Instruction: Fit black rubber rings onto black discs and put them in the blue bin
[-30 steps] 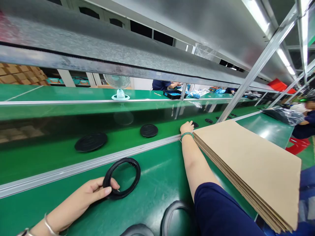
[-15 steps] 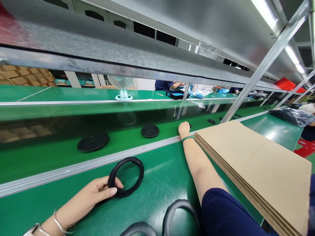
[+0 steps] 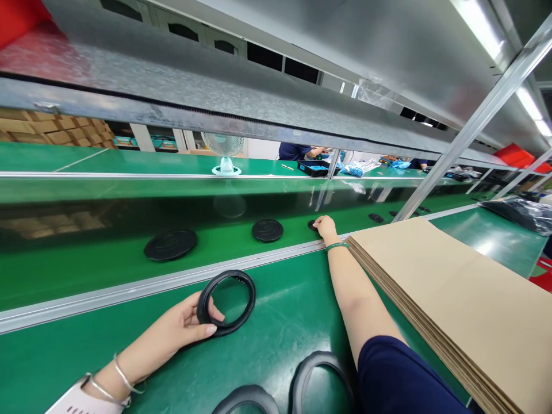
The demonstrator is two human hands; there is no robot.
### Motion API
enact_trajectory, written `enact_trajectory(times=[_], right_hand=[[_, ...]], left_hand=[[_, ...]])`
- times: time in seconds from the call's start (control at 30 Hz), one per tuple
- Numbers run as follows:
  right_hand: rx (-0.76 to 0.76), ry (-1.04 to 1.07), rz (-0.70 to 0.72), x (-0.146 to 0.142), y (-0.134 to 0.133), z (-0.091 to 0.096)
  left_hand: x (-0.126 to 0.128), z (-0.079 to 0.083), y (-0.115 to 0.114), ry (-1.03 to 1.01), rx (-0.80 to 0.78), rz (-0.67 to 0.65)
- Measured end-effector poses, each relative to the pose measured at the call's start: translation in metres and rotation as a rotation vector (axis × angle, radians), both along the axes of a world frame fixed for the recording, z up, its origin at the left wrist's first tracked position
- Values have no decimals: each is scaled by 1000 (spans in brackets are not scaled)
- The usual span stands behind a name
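My left hand is closed on a black rubber-like ring, thumb outside and fingers through it, held tilted above the green tabletop. Far forward, my right hand reaches over the metal rail and pinches the edge of a black disc on the green belt. To its left on the belt lie a mid-sized black disc and a larger-looking one. Two more black rings, one nearer the middle and one by my right sleeve, rest close to me, partly cut off.
A stack of brown cardboard sheets sits beside my right arm. The metal rail divides table and belt. A slanted metal post and low overhead shelf frame the reach. Beyond stand a fan and a co-worker.
The view has shifted slightly. My right hand's fingers now show at the edge of the black disc, which was mostly hidden behind the hand before. The left hand still holds the ring.
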State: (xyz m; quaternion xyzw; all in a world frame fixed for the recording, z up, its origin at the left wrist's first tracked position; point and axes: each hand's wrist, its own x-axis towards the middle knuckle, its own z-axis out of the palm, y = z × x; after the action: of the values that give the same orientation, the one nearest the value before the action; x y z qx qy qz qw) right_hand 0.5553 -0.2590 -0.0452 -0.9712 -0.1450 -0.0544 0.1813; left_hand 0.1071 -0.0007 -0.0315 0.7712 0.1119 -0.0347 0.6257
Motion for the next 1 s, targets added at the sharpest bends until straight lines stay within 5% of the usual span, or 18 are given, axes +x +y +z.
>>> enact_trajectory(times=[0.2, 0.37, 0.47, 0.63, 0.77, 1.0], right_hand=[[135, -21, 10, -19, 5, 8], [271, -200, 132, -81, 25, 15], [383, -239, 317, -146, 53, 19], [711, -279, 885, -259, 86, 28], [618, -383, 1068, -294, 92, 21], [430, -534, 1169, -293, 94, 1]], left_hand=[[-4, 19, -2, 19, -13, -23], [-3, 17, -6, 10, -120, 36], [2, 6, -11, -49, -209, 153], [6, -11, -14, -91, -227, 217], [5, -13, -16, -119, -207, 225], [6, -12, -19, -155, -155, 281]])
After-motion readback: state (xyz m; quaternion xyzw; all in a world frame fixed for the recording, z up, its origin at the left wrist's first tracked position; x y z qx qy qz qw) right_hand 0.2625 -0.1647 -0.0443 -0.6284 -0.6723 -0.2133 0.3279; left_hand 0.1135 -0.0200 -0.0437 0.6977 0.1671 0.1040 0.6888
